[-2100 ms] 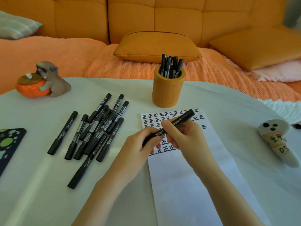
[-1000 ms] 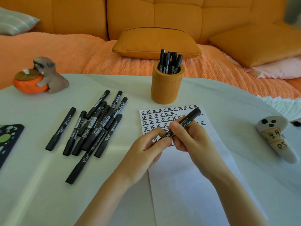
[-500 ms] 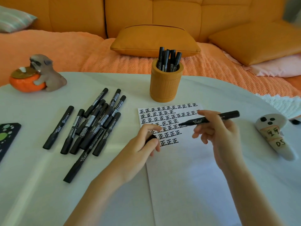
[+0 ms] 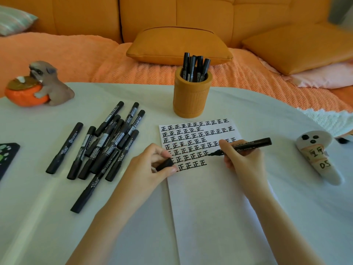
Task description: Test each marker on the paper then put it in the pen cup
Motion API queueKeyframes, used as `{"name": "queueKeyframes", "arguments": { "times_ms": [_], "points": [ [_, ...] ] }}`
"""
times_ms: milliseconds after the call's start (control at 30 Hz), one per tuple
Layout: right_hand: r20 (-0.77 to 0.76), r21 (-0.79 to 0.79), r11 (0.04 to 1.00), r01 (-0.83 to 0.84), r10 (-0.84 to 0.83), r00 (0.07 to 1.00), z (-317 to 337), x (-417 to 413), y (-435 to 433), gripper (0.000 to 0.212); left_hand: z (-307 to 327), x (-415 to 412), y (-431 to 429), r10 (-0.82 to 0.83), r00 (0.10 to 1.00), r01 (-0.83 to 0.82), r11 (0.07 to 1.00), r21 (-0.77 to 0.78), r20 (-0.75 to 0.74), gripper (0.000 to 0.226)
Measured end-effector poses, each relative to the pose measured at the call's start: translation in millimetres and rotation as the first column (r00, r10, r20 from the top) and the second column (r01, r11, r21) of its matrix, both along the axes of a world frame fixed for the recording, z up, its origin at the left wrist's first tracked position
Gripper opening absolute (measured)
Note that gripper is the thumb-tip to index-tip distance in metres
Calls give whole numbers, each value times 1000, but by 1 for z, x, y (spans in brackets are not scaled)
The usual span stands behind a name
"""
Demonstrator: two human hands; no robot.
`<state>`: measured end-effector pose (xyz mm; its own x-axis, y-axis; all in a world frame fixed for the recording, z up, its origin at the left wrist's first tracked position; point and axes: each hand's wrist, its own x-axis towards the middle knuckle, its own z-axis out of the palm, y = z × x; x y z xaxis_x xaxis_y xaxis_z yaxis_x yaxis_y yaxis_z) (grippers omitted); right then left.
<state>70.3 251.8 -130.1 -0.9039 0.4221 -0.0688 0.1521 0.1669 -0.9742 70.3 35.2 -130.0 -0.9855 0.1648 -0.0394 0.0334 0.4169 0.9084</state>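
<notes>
My right hand (image 4: 241, 159) grips an uncapped black marker (image 4: 252, 144), its tip resting near the right end of a row of black marks on the white paper (image 4: 210, 197). My left hand (image 4: 149, 169) pinches the marker's black cap (image 4: 165, 163) at the paper's left edge. Behind the paper stands the orange pen cup (image 4: 192, 100) with several black markers upright in it. A pile of several capped black markers (image 4: 103, 146) lies on the table to the left of the paper.
The white table (image 4: 47, 217) also carries an orange-and-grey dog figurine (image 4: 38, 87) at far left, a dark patterned object (image 4: 5, 157) at the left edge and a white ghost-like toy (image 4: 319, 157) at right. An orange sofa with cushions (image 4: 179, 44) is behind the table.
The two hands pulled the marker apart: the cap stayed in my left hand. My right hand swung the marker out to the right, then lowered its tip onto the paper.
</notes>
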Motion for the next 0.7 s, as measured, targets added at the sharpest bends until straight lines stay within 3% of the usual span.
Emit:
{"name": "queueKeyframes", "arguments": {
  "times_ms": [133, 300, 700],
  "points": [
    [14, 75, 997, 12, -13, 1000, 0, 0, -3, 37, -4, -2, -2, -2, 1000, 2, 999, -40, 9, 20],
    [29, 115, 993, 27, -30, 999, -1, 0, -5, 29, -5, -2, -2, -1, 1000, 2, 999, -50, 19, 19],
    [7, 136, 990, 22, -23, 1000, -3, 1, -9, 32, -4, -1, -2, 2, 999, 0, 998, -61, 35, 18]
  ]
}}
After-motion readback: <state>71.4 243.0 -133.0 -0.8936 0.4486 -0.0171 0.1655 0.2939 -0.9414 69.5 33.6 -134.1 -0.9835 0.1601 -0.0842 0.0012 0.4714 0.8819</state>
